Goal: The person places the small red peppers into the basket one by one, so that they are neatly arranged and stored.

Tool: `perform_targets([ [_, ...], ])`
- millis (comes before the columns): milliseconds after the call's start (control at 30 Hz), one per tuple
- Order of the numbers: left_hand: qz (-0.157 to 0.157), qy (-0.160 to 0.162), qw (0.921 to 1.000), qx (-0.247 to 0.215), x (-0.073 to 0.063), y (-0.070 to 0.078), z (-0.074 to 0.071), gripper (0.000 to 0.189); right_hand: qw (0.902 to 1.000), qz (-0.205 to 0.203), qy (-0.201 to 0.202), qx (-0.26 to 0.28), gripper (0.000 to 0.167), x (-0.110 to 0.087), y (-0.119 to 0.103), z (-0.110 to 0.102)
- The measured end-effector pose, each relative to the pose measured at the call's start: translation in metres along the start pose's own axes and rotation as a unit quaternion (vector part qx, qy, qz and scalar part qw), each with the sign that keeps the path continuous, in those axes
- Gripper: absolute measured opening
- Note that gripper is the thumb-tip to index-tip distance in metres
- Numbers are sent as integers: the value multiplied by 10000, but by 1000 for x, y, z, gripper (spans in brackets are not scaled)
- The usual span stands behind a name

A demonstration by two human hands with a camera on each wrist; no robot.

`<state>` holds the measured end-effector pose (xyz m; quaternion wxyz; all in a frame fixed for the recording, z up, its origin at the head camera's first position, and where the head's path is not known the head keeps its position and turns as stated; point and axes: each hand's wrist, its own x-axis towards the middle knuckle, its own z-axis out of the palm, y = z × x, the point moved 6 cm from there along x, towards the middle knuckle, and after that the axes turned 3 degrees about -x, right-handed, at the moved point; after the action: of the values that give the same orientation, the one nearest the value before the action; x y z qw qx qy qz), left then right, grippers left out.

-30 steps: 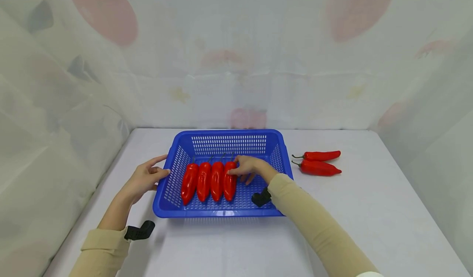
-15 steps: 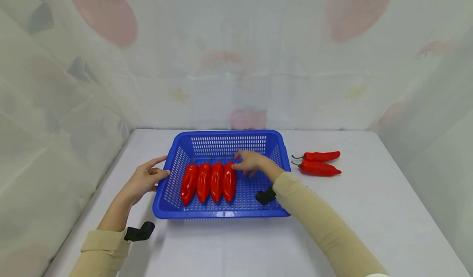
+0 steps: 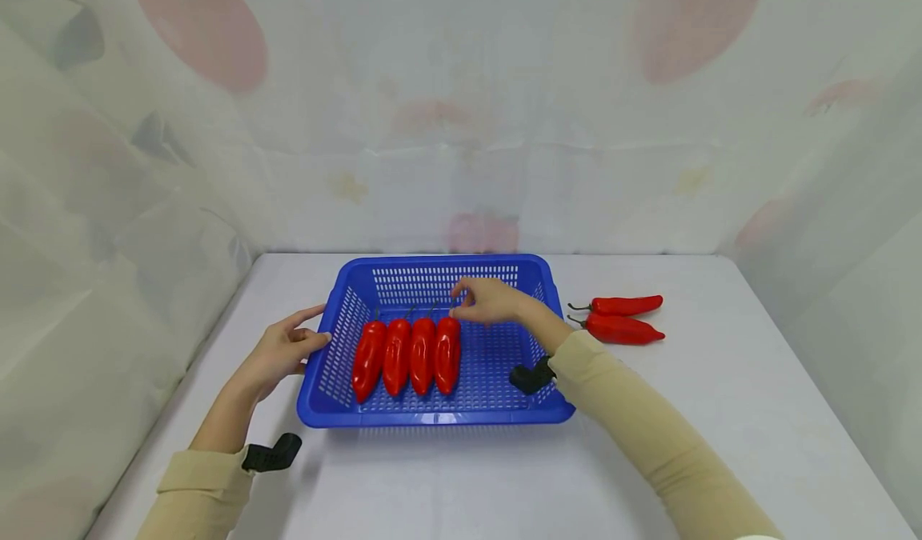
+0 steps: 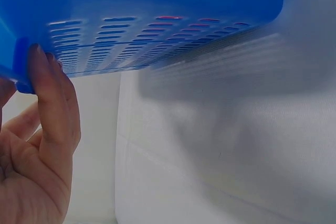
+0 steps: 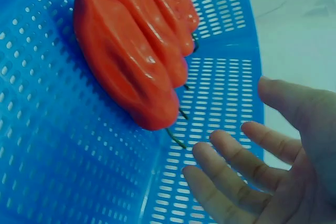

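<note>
A blue perforated plastic basket [image 3: 432, 419] stands tilted, its front side raised off the table. My left hand [image 3: 277, 352] pinches its left rim, thumb on top and fingers against the outer wall, as the left wrist view shows. Several glossy red peppers lie side by side in the basket, stems pointing away from me. Over the stem end of the rightmost pepper [image 3: 448, 356] is my right hand [image 3: 488, 300]. The right wrist view shows the fingers [image 5: 226, 179] spread and apart from the pepper's green stem [image 5: 176, 139], holding nothing.
On the white table [image 3: 720, 412], right of the basket, lie two more red peppers: a slim one [image 3: 627, 306] behind a fuller one [image 3: 623, 330]. Printed fabric walls [image 3: 461, 124] close off the back and both sides.
My right hand has moved away from me along the rightmost pepper, from its body to its stem end, and lifted off it. The left hand and basket have stayed put.
</note>
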<state>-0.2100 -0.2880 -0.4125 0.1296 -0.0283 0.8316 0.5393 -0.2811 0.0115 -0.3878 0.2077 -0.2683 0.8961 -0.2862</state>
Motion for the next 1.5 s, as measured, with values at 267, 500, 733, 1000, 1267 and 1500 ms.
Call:
perform_targets([
  [267,11,-4,10000,8,0,1,1,66,9981,-378,376,-323,40,-11,-2,-18],
  [500,32,-21,10000,29,0,1,0,66,9954,-495,727,-377,41,-24,2,-36],
  [733,26,-13,10000,56,2,0,-1,66,9921,-598,994,-478,40,-40,12,-51],
  [1000,18,-22,10000,31,1,-1,-2,66,9882,-741,1268,-446,42,-61,24,-66],
  [1267,-8,-12,10000,41,1,-2,-1,66,9849,-667,1583,-220,40,-87,42,-76],
  [1500,16,-7,10000,21,1,-3,-1,66,9813,-416,1871,-166,41,-107,63,-81],
])
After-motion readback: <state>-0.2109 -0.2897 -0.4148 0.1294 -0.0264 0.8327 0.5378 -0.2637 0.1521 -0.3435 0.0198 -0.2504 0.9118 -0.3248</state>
